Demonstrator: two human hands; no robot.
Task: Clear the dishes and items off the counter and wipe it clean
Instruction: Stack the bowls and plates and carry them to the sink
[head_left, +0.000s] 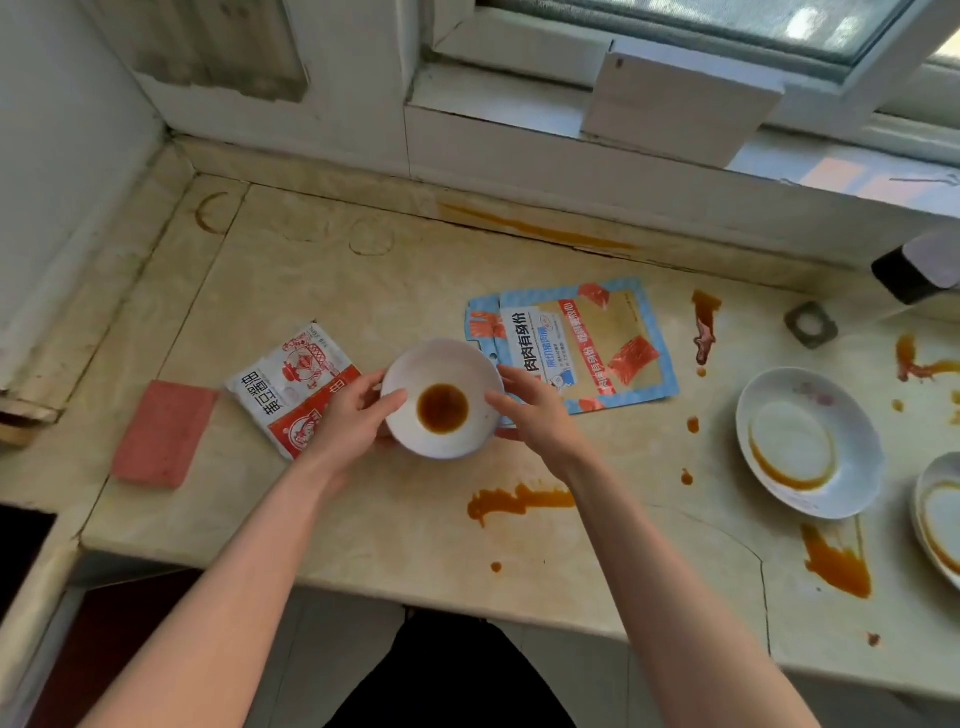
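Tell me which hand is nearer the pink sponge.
Left. The left hand grips the sauce bowl on the side toward the pink sponge; the right hand grips its far side.

This was a home kitchen, and a well-worn one. A beige marbled stone worktop (363, 291) ran into a corner under a white-framed window (649, 31), with the sill just behind its back edge. Ring marks and streaks of brown-orange sauce (519, 501) stained the surface. On it lay a soy sauce packet (291, 387) printed in Chinese, a blue-edged pork jerky pouch (587, 343), a small white bowl (441, 400) with dark sauce pooled in its bottom, a sauce-ringed white plate (808, 441), and a second plate (940, 514) cut by the right edge. A pink sponge (163, 434) lay flat near the left end. Paint on the wall (208, 47) beside the window was patchy and peeling.
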